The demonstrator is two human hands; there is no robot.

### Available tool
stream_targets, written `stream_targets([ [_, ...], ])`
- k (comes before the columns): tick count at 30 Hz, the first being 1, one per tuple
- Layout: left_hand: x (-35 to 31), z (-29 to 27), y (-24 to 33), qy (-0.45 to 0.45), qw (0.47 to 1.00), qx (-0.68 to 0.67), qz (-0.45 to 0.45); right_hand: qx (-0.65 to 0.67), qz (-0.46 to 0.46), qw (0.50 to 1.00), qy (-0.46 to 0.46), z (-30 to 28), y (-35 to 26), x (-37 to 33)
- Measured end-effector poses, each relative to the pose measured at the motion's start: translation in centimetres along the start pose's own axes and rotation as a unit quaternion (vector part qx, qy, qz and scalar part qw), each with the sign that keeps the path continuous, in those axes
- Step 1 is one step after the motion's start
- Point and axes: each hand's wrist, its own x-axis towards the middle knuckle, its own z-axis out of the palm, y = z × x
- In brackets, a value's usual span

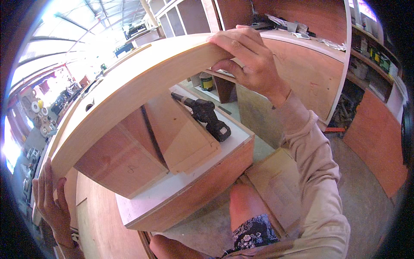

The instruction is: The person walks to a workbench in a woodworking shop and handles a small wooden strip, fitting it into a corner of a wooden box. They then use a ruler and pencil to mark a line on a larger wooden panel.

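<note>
A long pale wooden panel (129,93) is held up in front of me, its flat edge strip toward me and slanting from lower left to upper right. My right hand (254,60) grips its far right end, with the thumb under the edge and the fingers over the top. At the near left end, the fingers and thumb of my left hand (52,203) close around the edge. Below the panel, a black hand-held power tool (209,116) lies on a white-topped wooden box (189,183). Wooden boards (181,134) rest beside the tool, partly hidden by the panel.
A large wooden cabinet (302,73) stands at the right, with papers and small items on top. Shelves with cans (379,60) lie farther right, above a leaning reddish board (375,142). A dark can (206,82) sits behind the box. Cardboard (276,185) lies by my leg.
</note>
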Motion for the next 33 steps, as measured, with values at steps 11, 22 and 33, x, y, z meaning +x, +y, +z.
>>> stream_targets([
  [11, 0.1, -0.2, 0.8, -0.026, 0.997, -0.041, -0.053, 0.196, 0.161, 0.957, -0.142, -2.7, 0.8, 2.5],
  [22, 0.8, -0.1, 1.5, 0.069, 0.997, -0.022, 0.023, 0.288, 0.2, 0.869, -0.349, -4.6, 2.5, 7.7],
  [33, 2.0, -1.3, 3.5, 0.092, 0.994, -0.053, -0.014, 0.331, 0.28, 0.75, -0.5, -2.0, 2.9, 13.0],
])
